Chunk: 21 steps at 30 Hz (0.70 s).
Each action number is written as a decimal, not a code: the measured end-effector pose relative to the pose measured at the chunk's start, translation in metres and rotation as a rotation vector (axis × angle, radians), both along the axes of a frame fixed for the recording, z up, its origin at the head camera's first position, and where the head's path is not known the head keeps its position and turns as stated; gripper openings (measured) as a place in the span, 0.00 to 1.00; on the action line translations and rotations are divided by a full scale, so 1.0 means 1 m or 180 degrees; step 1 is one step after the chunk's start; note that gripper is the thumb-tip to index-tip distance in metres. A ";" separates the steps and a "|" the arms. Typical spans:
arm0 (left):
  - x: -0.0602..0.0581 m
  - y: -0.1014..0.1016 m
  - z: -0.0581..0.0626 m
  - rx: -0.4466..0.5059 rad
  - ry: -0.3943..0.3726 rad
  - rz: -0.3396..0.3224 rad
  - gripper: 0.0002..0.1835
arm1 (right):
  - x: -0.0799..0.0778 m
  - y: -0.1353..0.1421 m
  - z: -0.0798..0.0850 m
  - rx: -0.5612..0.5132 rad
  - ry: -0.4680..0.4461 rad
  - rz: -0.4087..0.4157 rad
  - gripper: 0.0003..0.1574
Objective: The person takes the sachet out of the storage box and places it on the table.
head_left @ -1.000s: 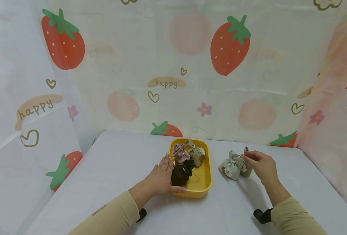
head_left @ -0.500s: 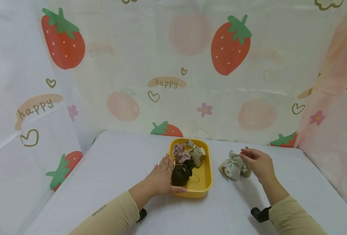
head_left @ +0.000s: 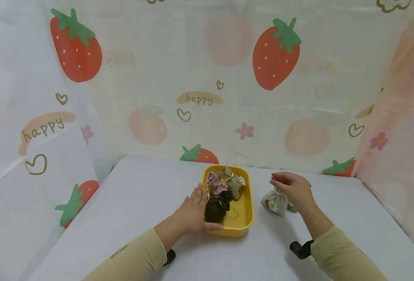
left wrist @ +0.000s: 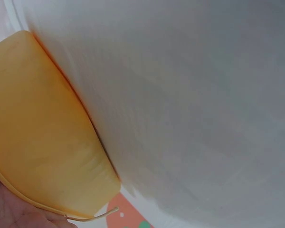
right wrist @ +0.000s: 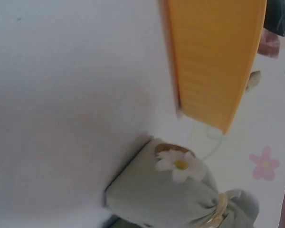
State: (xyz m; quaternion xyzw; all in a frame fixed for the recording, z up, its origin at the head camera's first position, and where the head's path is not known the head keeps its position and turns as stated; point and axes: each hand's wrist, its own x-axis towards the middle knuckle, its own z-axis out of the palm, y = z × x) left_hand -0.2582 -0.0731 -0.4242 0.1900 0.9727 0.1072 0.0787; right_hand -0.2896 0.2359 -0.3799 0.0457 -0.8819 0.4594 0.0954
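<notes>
yellow tray (head_left: 232, 232), strawberry-patterned backdrop (head_left: 165, 70)

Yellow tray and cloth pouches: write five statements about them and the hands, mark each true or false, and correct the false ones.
1. The yellow tray holds a black pouch, a pink pouch and a beige pouch. True.
2. The left hand touches the tray. True.
3. The right hand grips the black pouch. False: the right hand is by the grey pouch.
4. The pink pouch lies outside the tray. False: it is inside.
5. The grey pouch bears a white flower. True.
</notes>
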 end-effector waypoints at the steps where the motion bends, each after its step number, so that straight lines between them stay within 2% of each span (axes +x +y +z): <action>1: 0.000 0.000 0.000 -0.0003 0.0003 0.0001 0.71 | -0.001 -0.003 0.001 0.0019 -0.0012 0.0021 0.25; 8: -0.001 0.000 0.000 -0.0024 0.0008 -0.0012 0.71 | -0.005 -0.021 0.010 0.0248 0.0022 0.0297 0.21; 21: 0.001 0.000 0.003 -0.0045 -0.0010 -0.0025 0.70 | -0.013 -0.059 0.023 0.0396 -0.0185 0.0984 0.15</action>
